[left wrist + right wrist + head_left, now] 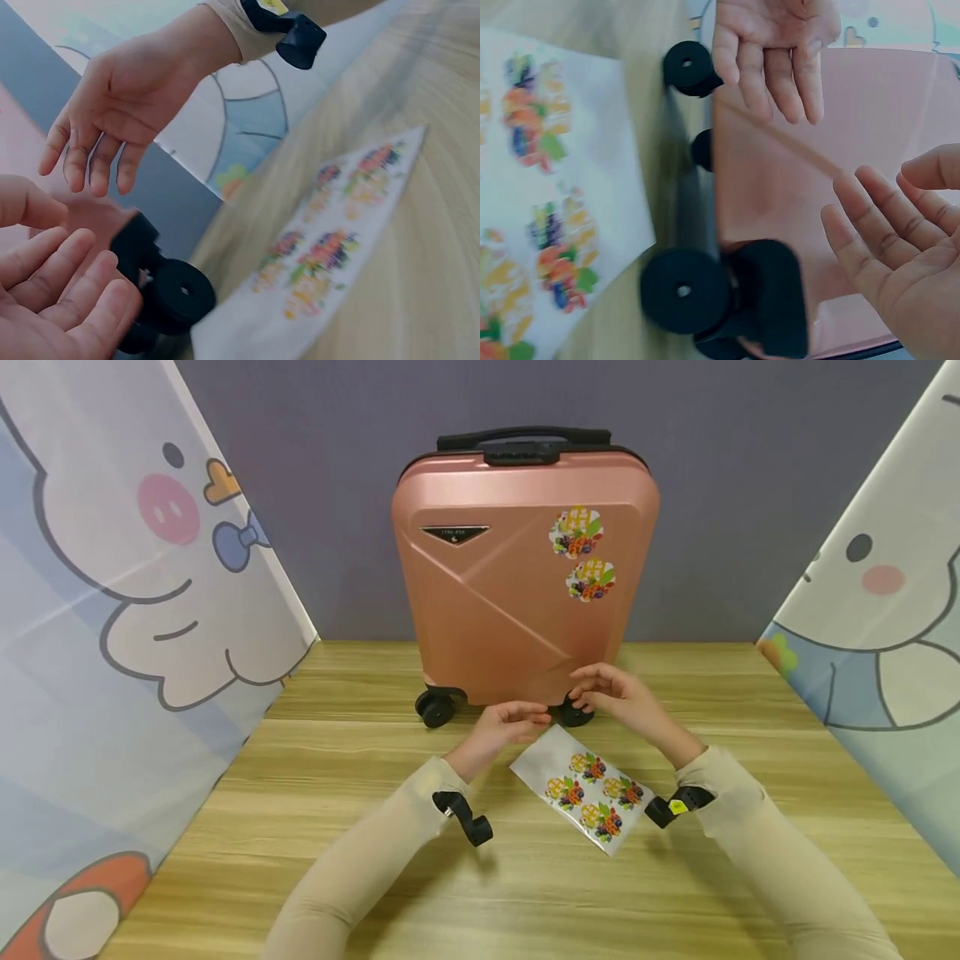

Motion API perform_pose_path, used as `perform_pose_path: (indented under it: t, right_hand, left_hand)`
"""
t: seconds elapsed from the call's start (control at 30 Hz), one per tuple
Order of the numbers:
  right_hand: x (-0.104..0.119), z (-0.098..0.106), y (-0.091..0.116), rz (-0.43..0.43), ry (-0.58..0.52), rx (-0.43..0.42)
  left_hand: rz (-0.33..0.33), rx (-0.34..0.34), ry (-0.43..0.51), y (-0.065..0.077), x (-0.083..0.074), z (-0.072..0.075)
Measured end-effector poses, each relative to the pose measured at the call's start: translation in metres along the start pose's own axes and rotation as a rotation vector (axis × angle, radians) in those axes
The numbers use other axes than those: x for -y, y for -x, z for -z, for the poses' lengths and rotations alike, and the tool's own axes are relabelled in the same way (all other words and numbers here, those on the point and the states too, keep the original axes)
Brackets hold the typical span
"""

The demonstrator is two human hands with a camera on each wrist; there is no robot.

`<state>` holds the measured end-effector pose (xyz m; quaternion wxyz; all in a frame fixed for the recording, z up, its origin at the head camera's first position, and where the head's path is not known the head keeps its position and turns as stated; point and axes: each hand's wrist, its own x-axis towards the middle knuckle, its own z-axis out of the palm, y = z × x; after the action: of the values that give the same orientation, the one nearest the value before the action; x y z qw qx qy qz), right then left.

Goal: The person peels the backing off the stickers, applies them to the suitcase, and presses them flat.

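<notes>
A pink suitcase (510, 602) stands upright with two round fruit stickers (576, 532) on its upper right front, one above the other. Below it, a sticker sheet (536, 764) lies slanted on the table, bearing several fruit stickers. My left hand (504, 731) hovers just past the sheet's far corner, fingers relaxed and holding nothing. Beside the suitcase's lower right wheel (686, 291) is my right hand (611, 693), its fingers loosely bent with nothing between them. The right wrist view shows both palms empty in front of the suitcase.
The wood-grain table (337, 860) extends around the suitcase and sheet. A dark grey panel (300, 460) stands behind, with cartoon-printed panels (75, 635) on either side. A black wheel (435, 707) supports the suitcase's lower left corner.
</notes>
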<state>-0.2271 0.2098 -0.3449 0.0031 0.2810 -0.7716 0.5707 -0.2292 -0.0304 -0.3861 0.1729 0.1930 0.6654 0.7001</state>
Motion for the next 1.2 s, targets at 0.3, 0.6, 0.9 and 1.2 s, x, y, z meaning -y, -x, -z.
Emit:
perform_pose_path:
  t: [0.3,0.6,0.9,1.2]
  right_hand:
    - [-0.021,-0.006,0.019,-0.065,0.09,0.05]
    - [-0.03,-0.011,0.033,-0.089,0.158,0.108]
    - [-0.024,-0.014,0.036,-0.045,0.32,0.112]
    - [-0.023,-0.017,0.037,0.059,0.438,0.16]
  left_hand:
    - [0.054,0.053,-0.212,0.004,0.026,-0.002]
    - [0.055,0.141,-0.477,0.002,0.041,-0.006]
    - [0.05,0.163,-0.89,-0.006,0.041,-0.019]
    - [0.049,0.178,-1.049,-0.006,0.039,-0.024]
